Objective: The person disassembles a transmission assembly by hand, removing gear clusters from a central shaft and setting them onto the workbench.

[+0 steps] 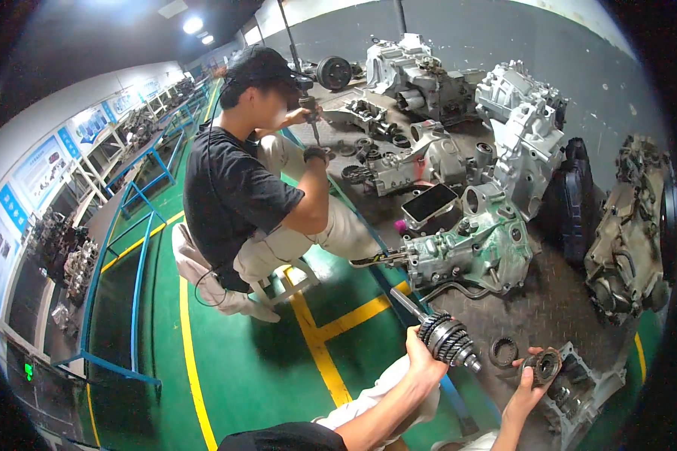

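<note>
- Gear shaft (450, 340): held tilted at the near edge of the workbench (553, 304); 1 long pale end points up and left, dark toothed gears crowd the middle, a bright stepped end points down and right.
- Left hand (426, 362): closed around the shaft from below; some fingers are hidden.
- Right hand (532, 382): thumb and fingers pinch a ring-shaped gear part (547, 366), apart from the shaft.
- Step: probably fitting or stripping shaft parts, direction unclear; if fitting, the next move calls for aligning bore and shaft end.
- Around: 1 loose dark ring (503, 351) between the 2 hands; an open casing (611, 385) beyond the right.
</note>
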Motion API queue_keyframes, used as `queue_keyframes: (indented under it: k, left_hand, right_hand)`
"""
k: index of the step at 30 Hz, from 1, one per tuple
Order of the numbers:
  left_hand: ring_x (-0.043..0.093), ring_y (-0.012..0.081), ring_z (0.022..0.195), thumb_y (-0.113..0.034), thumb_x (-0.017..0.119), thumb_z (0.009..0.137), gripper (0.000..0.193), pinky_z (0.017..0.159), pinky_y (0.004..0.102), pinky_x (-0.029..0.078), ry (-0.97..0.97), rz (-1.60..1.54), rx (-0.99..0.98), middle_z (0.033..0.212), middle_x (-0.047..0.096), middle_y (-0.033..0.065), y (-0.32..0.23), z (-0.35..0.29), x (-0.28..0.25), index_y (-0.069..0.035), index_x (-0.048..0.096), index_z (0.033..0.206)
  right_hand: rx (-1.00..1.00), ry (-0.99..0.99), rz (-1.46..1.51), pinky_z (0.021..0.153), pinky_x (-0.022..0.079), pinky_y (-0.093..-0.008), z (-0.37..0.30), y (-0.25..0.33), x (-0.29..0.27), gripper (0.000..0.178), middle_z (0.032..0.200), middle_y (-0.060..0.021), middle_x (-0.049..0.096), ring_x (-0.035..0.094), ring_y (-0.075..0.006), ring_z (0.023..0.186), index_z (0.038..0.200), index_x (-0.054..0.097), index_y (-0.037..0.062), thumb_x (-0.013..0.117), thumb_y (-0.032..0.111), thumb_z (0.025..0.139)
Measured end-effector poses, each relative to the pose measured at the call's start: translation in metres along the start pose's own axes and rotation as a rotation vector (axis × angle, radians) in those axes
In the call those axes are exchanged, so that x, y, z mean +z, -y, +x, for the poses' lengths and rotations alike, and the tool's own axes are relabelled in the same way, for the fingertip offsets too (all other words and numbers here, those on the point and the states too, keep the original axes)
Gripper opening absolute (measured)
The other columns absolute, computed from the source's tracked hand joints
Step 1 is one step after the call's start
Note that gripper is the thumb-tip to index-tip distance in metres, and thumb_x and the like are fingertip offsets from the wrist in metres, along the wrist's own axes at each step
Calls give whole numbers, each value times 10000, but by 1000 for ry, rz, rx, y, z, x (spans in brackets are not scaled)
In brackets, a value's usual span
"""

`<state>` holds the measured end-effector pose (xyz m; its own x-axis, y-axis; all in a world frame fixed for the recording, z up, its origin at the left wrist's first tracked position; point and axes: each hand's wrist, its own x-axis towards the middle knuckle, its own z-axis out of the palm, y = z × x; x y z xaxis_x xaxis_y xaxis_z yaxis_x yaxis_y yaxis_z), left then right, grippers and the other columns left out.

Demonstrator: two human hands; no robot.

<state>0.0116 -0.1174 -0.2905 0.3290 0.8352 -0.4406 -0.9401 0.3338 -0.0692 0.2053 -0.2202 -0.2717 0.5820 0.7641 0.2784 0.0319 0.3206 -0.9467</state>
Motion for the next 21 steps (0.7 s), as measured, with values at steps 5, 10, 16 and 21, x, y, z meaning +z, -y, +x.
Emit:
queue_keyframes:
  k: [5,10,16,21]
  left_hand:
    - [598,279,723,-363,383,877,489,670,427,537,75,7,-22,835,619,154,-1,8,-12,43,594,1047]
    - [636,304,782,-371,382,880,504,715,451,565,34,0,-15,908,653,174,0,5,-6,32,617,1070]
    - [624,312,768,-369,368,892,521,715,464,557,80,0,-29,884,645,185,-2,9,-16,53,602,1089]
    - [653,313,819,-364,393,861,487,756,467,580,-1,43,-9,950,673,182,3,7,-9,17,635,1046]
  right_hand:
    - [-1,-41,3,877,505,-373,2,-4,-3,643,1239,-129,569,607,-202,884,1452,371,33,639,153,880]
    - [30,15,2,864,498,-361,4,6,-5,657,1205,-111,569,601,-201,898,1458,367,42,648,160,876]
    - [13,44,21,849,496,-350,1,12,2,666,1186,-102,565,580,-196,898,1452,398,55,688,164,862]
    - [13,61,34,846,499,-344,1,11,-1,671,1188,-104,564,582,-199,904,1443,405,53,702,157,851]
